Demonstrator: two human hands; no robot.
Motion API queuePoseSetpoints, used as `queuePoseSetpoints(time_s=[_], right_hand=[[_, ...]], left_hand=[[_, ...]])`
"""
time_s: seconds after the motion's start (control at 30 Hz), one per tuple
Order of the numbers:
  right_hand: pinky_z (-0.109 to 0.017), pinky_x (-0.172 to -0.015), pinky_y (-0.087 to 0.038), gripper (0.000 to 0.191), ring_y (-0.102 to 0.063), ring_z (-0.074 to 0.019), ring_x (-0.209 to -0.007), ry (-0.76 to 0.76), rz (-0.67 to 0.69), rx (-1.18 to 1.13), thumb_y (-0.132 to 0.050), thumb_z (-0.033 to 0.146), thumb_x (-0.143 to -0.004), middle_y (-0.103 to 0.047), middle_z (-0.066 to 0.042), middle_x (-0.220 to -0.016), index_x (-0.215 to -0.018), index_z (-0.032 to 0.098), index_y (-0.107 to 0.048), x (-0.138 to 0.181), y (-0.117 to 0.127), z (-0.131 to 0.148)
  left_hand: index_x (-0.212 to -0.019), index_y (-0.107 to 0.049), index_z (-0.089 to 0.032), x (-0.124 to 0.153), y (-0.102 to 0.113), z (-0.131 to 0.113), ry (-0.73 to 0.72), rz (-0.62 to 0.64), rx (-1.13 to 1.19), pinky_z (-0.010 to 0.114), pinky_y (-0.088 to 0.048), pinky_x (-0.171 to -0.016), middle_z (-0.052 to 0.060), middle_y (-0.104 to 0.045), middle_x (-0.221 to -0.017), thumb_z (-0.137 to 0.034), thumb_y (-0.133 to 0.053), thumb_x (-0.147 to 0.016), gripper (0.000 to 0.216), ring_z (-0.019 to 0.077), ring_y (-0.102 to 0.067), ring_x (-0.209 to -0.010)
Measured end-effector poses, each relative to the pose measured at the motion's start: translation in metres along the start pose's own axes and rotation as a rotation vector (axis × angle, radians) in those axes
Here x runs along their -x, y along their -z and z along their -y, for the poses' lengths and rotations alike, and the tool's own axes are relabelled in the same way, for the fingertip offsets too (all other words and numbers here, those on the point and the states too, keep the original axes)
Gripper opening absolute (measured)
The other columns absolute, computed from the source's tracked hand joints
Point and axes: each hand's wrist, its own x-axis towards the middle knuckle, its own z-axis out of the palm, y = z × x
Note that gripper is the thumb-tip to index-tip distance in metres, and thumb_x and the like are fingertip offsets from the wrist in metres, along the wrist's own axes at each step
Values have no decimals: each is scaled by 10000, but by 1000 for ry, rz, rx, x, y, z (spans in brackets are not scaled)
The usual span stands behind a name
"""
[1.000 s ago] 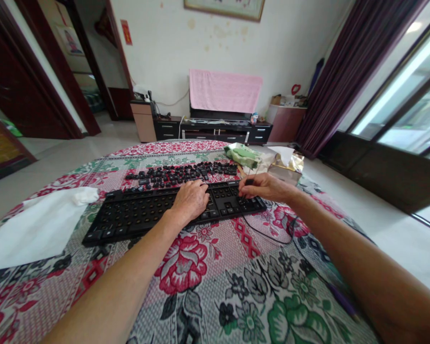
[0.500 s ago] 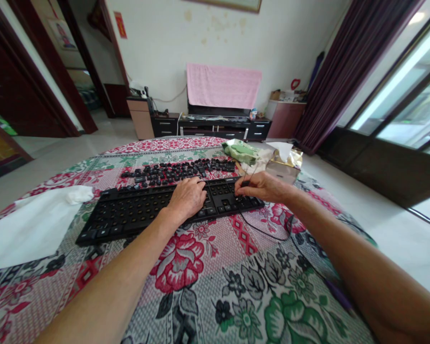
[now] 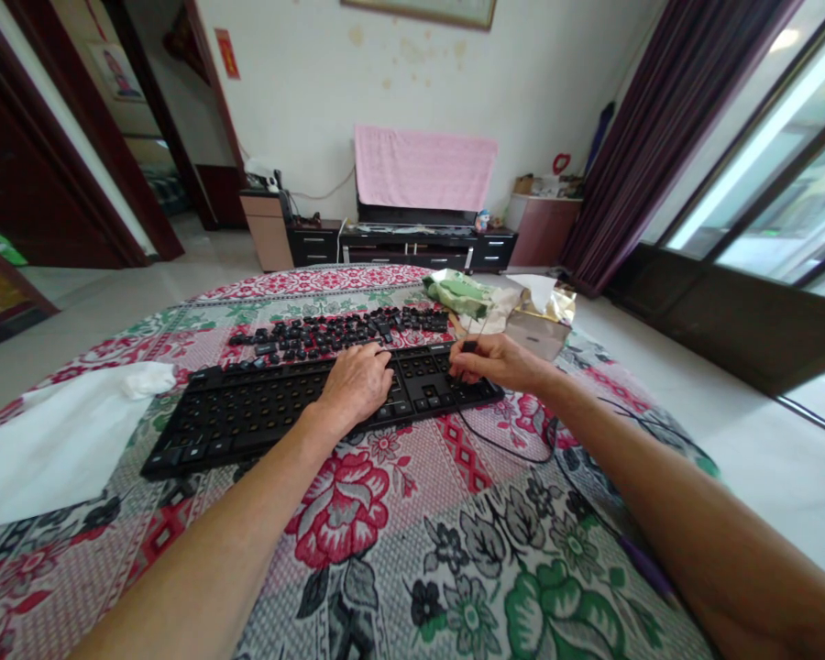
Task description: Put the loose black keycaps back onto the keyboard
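Observation:
A black keyboard (image 3: 261,403) with most keycaps off lies across a round table covered by a flowered cloth (image 3: 399,541). Several loose black keycaps (image 3: 344,332) lie in rows just behind it. My left hand (image 3: 357,383) rests knuckles-up on the keyboard's middle, fingers curled down onto it. My right hand (image 3: 499,360) is at the keyboard's right end, fingers pinched on a thin wire keycap puller whose tip sits at the number pad. The keyboard's black cable (image 3: 509,445) loops off to the right.
A white tissue sheet (image 3: 55,440) lies at the table's left. A green packet (image 3: 464,293) and a gold tissue box (image 3: 543,316) stand at the far right of the table. Beyond are a TV stand with a pink cloth (image 3: 423,170), dark curtains and glass doors.
Both hands stay on the keyboard. The right hand has shifted slightly left along the number pad. The view has tilted a little.

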Motion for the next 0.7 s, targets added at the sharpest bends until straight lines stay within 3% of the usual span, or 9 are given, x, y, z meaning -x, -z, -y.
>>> queuePoseSetpoints(time_s=[0.2, 0.43, 0.6, 0.7], right_hand=[[-241, -567, -510, 272, -573, -91, -564, -106, -133, -182, -636, 447, -745, -660, -22, -740, -804, 187, -582, 0, -1, -11], [-263, -612, -533, 266, -581, -90, -591, -123, -284, -396, -650, 445, -740, -661, -29, -804, -782, 190, -583, -6, 0, -13], [-273, -662, -537, 238, -608, -103, -644, -49, -280, -424, -637, 438, -754, -669, -25, -842, -811, 211, -592, -11, -17, -1], [-275, -676, -539, 242, -619, -105, -658, -39, -265, -424, -641, 438, -747, -677, -23, -858, -819, 214, -585, -11, -29, 1]], left_hand=[[-986, -625, -151, 1, 1, -1, -7, -7, -7, 334, -407, -908, 89, -609, -1026, -274, -396, -888, 278, 205, -558, -992], [-955, -645, -156, 0, 4, -1, -2, -28, 44, 341, -420, -906, 87, -623, -1010, -257, -438, -867, 247, 206, -564, -981], [-1050, -633, -165, -3, 16, -17, -80, -218, 317, 340, -434, -916, 66, -637, -1072, -273, -542, -814, 275, 189, -571, -984], [-994, -667, -177, -3, 19, -26, -96, -201, 455, 319, -465, -845, 49, -673, -942, -292, -561, -804, 246, 172, -600, -877]])
